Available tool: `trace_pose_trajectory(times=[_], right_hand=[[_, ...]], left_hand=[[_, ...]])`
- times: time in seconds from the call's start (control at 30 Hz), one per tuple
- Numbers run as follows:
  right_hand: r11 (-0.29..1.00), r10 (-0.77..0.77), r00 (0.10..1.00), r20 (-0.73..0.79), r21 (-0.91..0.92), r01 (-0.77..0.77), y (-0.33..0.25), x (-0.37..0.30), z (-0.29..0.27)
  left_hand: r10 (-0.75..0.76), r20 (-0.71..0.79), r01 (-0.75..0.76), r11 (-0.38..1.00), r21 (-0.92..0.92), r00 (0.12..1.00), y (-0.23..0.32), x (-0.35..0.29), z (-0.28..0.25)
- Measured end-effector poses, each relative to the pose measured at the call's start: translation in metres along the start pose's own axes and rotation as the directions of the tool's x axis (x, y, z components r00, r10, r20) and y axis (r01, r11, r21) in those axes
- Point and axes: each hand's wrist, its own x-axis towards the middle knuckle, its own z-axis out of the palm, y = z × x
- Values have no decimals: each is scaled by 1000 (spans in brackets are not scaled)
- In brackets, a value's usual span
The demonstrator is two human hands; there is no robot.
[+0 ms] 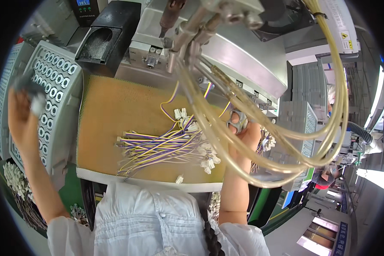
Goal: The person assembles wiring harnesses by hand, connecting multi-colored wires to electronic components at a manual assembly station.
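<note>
My left hand (22, 112) is blurred by motion over a grey tray (74, 91) with rows of round metal-rimmed parts (51, 91). Dark and whitish coverings or items show at its fingertips, too smeared to name. On the tan work mat (102, 115) lies a bundle of yellow, purple and white wires (158, 147) with white connectors (208, 160). My right hand (240, 123), with grey covers on its fingers, is curled at the right of the mat beside the machine. Clear tubes pass in front of it, and what it pinches is hidden. Several wires (168, 102) run up toward the machine.
Thick clear tubes (281, 166) loop down from the metal machine head (192, 38) across the right side. A black scoop-shaped bin (100, 42) stands at the back left. More wire bundles (19, 187) hang at the lower left. Grey stacked trays (298, 115) stand at the right.
</note>
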Motion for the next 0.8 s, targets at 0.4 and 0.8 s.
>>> trace_pose_trajectory(times=[0.4, 0.8], right_hand=[[831, -36, 969, 244, -531, 164, -40, -10, -52], [-190, 428, 213, 878, -143, 971, 100, -90, 100]], left_hand=[[-117, 214, -202, 103, 974, 970, -172, 111, -69], [-267, 32, 126, 551, 825, 963, -176, 112, -73]])
